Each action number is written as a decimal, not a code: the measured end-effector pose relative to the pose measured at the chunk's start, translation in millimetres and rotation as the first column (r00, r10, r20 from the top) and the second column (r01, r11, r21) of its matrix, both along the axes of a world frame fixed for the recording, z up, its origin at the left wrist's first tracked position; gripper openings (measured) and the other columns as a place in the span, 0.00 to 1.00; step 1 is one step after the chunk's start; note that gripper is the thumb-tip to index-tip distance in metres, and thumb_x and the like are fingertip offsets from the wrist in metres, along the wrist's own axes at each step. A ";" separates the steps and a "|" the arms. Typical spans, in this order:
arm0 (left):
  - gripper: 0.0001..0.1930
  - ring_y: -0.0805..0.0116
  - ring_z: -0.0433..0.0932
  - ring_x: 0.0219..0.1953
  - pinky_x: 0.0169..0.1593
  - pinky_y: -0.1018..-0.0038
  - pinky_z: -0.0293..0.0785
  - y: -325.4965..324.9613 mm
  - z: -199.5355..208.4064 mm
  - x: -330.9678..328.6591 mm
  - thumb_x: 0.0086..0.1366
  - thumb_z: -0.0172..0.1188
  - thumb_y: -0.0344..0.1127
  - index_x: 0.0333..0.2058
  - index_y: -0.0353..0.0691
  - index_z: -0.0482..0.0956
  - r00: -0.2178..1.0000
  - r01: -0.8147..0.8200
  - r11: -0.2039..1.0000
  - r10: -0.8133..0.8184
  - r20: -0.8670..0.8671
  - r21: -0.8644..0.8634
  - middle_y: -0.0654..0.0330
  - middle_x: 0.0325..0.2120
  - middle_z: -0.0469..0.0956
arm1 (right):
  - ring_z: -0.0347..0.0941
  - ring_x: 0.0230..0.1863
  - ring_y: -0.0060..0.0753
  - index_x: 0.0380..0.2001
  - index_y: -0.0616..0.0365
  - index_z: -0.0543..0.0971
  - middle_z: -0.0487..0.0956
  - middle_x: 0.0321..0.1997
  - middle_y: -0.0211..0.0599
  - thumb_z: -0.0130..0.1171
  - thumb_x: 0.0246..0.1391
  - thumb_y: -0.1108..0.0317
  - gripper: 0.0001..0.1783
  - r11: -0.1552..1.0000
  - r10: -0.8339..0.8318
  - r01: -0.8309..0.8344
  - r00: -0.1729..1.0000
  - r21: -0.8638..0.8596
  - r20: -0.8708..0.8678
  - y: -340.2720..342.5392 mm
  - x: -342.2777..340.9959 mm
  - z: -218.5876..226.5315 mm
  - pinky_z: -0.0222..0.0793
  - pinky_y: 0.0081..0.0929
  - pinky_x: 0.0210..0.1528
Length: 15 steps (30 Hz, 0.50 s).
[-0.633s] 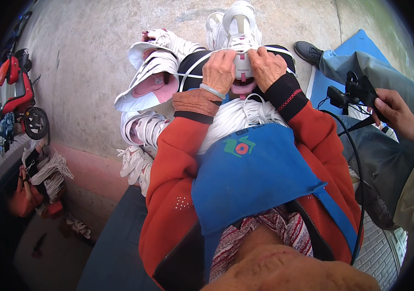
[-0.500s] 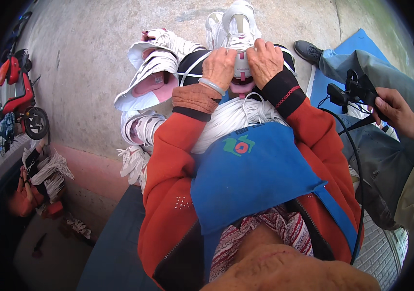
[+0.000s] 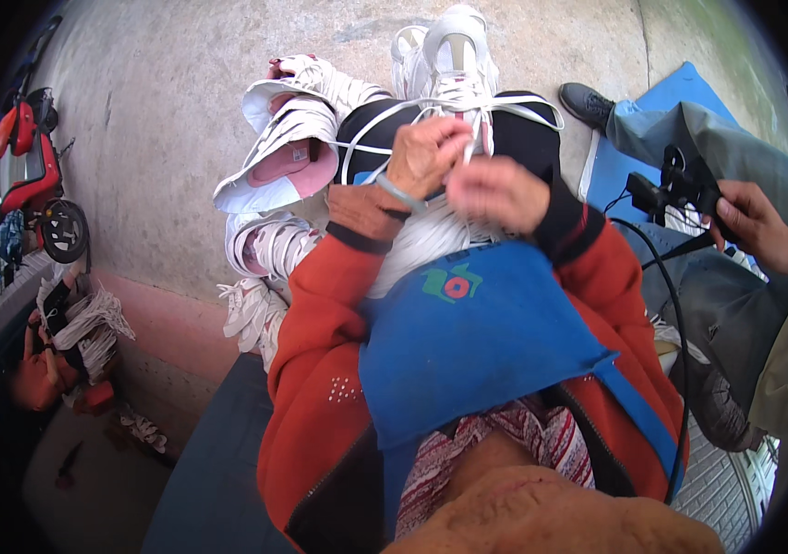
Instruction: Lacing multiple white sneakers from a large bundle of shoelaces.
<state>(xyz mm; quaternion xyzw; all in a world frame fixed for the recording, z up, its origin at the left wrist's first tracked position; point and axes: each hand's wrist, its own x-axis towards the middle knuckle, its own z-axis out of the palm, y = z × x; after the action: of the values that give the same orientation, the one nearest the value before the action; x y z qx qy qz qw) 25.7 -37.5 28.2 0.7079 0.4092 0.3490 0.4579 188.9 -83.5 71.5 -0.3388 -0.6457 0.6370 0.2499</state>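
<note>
A white sneaker lies with its toe pointing away from me, over my dark-trousered lap. White shoelaces run through its eyelets and spread in loose loops to both sides. My left hand is at the near end of the sneaker, its fingers curled and closed; what they pinch is hidden. Close beside it on the right is my right hand, smeared by motion, so its grip is unclear. Under both hands a bundle of white laces rests on my lap, above the blue apron.
Several white and pink shoe uppers are piled at my left. On the right, a person's hand holds a black device with a cable. A red scooter and another seated person are at far left.
Both hands have drawn back toward me from the lacing and come closer together. The laces now lie in wide loops across the sneaker, and the right hand is moving.
</note>
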 end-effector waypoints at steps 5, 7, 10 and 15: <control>0.08 0.77 0.74 0.26 0.30 0.81 0.72 -2.4 -9.1 -5.7 0.57 0.57 0.29 0.36 0.34 0.77 0.967 0.082 0.850 0.060 0.249 -0.521 0.61 0.25 0.77 | 0.68 0.30 0.29 0.28 0.58 0.71 0.71 0.27 0.32 0.52 0.52 0.71 0.03 0.956 -0.020 -0.031 0.985 0.290 0.171 8.7 6.0 4.8 0.64 0.25 0.37; 0.08 0.77 0.75 0.26 0.31 0.81 0.73 -2.3 -4.7 -8.8 0.57 0.56 0.28 0.37 0.34 0.77 0.972 0.023 0.824 0.114 0.204 -0.566 0.61 0.27 0.78 | 0.67 0.32 0.29 0.27 0.59 0.71 0.70 0.28 0.32 0.51 0.52 0.74 0.02 0.943 -0.142 0.119 0.988 0.311 0.053 12.8 5.9 11.6 0.63 0.25 0.39; 0.07 0.74 0.77 0.27 0.31 0.78 0.73 9.8 -11.2 -4.1 0.57 0.55 0.28 0.35 0.35 0.78 0.985 -0.008 0.919 0.076 0.157 -0.394 0.58 0.27 0.78 | 0.67 0.29 0.18 0.29 0.62 0.70 0.70 0.28 0.29 0.52 0.54 0.73 0.04 0.904 -0.357 0.294 0.919 -0.310 -0.168 20.5 4.0 11.7 0.64 0.16 0.34; 0.08 0.63 0.77 0.27 0.31 0.75 0.72 7.8 -10.5 2.5 0.53 0.58 0.27 0.34 0.39 0.80 0.976 -0.108 0.975 0.141 -0.168 0.191 0.55 0.27 0.76 | 0.72 0.29 0.37 0.32 0.61 0.75 0.73 0.27 0.40 0.54 0.47 0.75 0.07 0.860 -0.501 0.433 0.818 0.271 0.282 18.3 2.5 -25.0 0.67 0.29 0.33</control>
<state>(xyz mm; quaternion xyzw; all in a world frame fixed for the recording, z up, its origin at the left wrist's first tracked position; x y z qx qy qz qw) 28.3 -29.6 17.8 0.7480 0.4595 0.3473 0.3297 191.4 -65.1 46.5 -0.5666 -0.6350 0.4205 0.3146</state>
